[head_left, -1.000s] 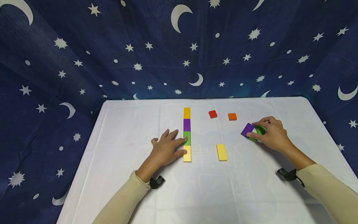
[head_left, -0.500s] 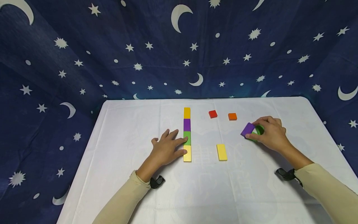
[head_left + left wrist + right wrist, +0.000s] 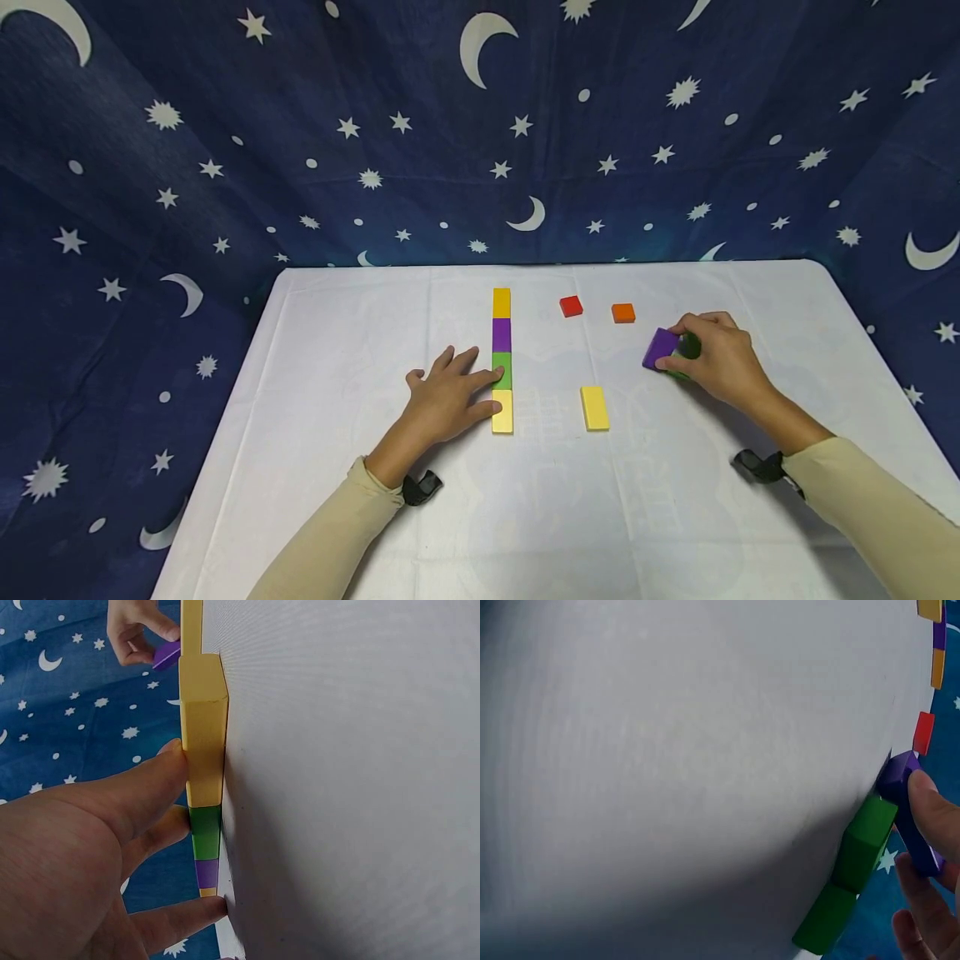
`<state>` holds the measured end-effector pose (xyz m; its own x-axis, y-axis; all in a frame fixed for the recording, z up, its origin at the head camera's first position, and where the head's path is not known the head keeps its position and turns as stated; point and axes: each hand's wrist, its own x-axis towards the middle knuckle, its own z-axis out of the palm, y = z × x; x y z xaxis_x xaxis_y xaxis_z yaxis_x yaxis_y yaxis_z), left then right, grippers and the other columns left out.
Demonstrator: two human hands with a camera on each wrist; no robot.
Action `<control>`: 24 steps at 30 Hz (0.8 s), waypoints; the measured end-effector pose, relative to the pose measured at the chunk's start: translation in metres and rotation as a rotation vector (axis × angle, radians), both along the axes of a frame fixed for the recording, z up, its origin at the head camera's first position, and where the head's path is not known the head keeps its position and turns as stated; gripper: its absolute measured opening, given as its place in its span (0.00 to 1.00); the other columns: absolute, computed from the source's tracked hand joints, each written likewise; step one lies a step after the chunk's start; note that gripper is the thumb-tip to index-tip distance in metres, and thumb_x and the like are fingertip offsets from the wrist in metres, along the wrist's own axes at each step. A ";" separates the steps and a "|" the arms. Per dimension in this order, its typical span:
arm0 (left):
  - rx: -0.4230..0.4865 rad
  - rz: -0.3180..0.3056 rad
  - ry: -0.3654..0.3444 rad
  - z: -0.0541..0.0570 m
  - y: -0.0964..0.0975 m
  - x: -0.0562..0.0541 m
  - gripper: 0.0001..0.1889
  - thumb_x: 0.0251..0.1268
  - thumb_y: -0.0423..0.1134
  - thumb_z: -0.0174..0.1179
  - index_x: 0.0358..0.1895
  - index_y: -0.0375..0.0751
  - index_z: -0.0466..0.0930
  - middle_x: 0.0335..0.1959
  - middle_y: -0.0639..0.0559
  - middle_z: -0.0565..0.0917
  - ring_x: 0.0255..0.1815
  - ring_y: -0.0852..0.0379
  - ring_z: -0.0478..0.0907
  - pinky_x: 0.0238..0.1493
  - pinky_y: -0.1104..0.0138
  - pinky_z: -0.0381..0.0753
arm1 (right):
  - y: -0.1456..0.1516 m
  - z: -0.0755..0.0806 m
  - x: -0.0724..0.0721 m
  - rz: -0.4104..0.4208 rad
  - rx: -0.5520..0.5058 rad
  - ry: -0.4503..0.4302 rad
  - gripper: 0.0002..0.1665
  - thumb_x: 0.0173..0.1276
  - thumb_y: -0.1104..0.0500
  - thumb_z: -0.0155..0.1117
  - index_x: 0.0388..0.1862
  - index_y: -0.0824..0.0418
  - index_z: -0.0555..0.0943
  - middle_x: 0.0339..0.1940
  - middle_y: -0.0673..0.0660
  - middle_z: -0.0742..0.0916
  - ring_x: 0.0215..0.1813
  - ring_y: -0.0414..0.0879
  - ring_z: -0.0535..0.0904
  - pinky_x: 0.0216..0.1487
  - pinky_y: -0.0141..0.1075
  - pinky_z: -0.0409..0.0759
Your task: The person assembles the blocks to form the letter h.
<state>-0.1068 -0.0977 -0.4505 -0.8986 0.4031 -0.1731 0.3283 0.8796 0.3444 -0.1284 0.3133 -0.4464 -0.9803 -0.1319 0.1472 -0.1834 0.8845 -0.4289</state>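
Four-sided flat blocks form a straight row in the head view: orange-yellow point(image 3: 502, 302), purple point(image 3: 502, 335), green point(image 3: 503, 382), then pale yellow point(image 3: 503, 422) nearest me. My left hand point(image 3: 442, 403) lies beside the row, fingers spread, its index fingertip on the green block and its thumb on the pale yellow one. To the right, my right hand point(image 3: 718, 357) pinches a second purple block point(image 3: 659, 349) between thumb and fingers, tilted. Two green blocks point(image 3: 865, 844) stand under and beside that hand in the right wrist view; the hand mostly hides them in the head view.
A red block point(image 3: 571, 307) and an orange block point(image 3: 623, 313) lie farther back, between the row and my right hand. Another pale yellow block point(image 3: 595, 408) lies right of the row. The white-covered table point(image 3: 555, 517) ends at a dark blue star-patterned curtain point(image 3: 420, 92).
My right hand has shifted slightly left with the purple block, which has turned a little and moved slightly left. My left hand and the row have stayed put.
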 end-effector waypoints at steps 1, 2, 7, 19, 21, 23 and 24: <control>0.002 0.000 0.000 0.000 0.000 0.000 0.29 0.67 0.63 0.63 0.71 0.69 0.74 0.79 0.47 0.66 0.81 0.35 0.56 0.61 0.26 0.59 | -0.001 0.000 0.000 0.019 0.000 0.026 0.27 0.49 0.58 0.86 0.46 0.61 0.82 0.48 0.69 0.86 0.59 0.65 0.74 0.52 0.67 0.75; 0.004 0.000 0.000 0.000 0.000 0.000 0.29 0.67 0.62 0.63 0.71 0.69 0.74 0.79 0.47 0.66 0.81 0.35 0.56 0.61 0.26 0.59 | -0.002 -0.001 0.000 0.038 -0.001 0.053 0.26 0.49 0.59 0.86 0.45 0.61 0.82 0.47 0.68 0.87 0.57 0.64 0.76 0.50 0.65 0.78; 0.008 0.002 0.001 0.000 0.000 0.000 0.29 0.67 0.62 0.63 0.71 0.69 0.74 0.79 0.47 0.66 0.81 0.35 0.56 0.61 0.26 0.60 | -0.006 -0.003 0.001 0.105 0.006 0.141 0.24 0.48 0.62 0.86 0.42 0.59 0.82 0.42 0.64 0.89 0.45 0.58 0.83 0.44 0.56 0.83; 0.010 0.004 0.005 -0.001 0.000 0.000 0.29 0.67 0.63 0.63 0.71 0.70 0.74 0.79 0.47 0.66 0.81 0.35 0.56 0.60 0.26 0.60 | -0.019 -0.003 0.001 0.077 -0.174 0.031 0.19 0.57 0.63 0.81 0.47 0.57 0.85 0.40 0.59 0.91 0.40 0.53 0.87 0.39 0.22 0.76; 0.011 0.003 0.007 -0.001 0.000 0.000 0.29 0.66 0.62 0.63 0.71 0.69 0.74 0.79 0.47 0.66 0.81 0.35 0.57 0.60 0.26 0.60 | -0.023 -0.002 0.002 0.040 -0.207 -0.023 0.18 0.61 0.60 0.79 0.50 0.56 0.85 0.39 0.58 0.90 0.41 0.52 0.86 0.38 0.23 0.75; 0.012 0.003 0.008 -0.001 0.000 0.000 0.29 0.66 0.62 0.63 0.71 0.69 0.75 0.79 0.47 0.66 0.81 0.35 0.57 0.60 0.26 0.60 | -0.028 -0.002 0.003 0.009 -0.237 -0.071 0.18 0.63 0.58 0.77 0.52 0.54 0.85 0.38 0.57 0.90 0.40 0.49 0.84 0.38 0.25 0.75; 0.013 0.003 0.007 -0.001 0.000 0.000 0.29 0.66 0.62 0.63 0.71 0.69 0.74 0.79 0.47 0.66 0.81 0.35 0.56 0.60 0.26 0.60 | -0.030 -0.002 0.003 -0.001 -0.250 -0.093 0.19 0.64 0.57 0.77 0.53 0.54 0.85 0.38 0.56 0.90 0.40 0.48 0.84 0.37 0.26 0.75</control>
<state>-0.1066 -0.0976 -0.4516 -0.9009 0.4029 -0.1615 0.3285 0.8760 0.3531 -0.1252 0.2835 -0.4480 -0.9912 -0.1022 0.0847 -0.1327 0.7492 -0.6490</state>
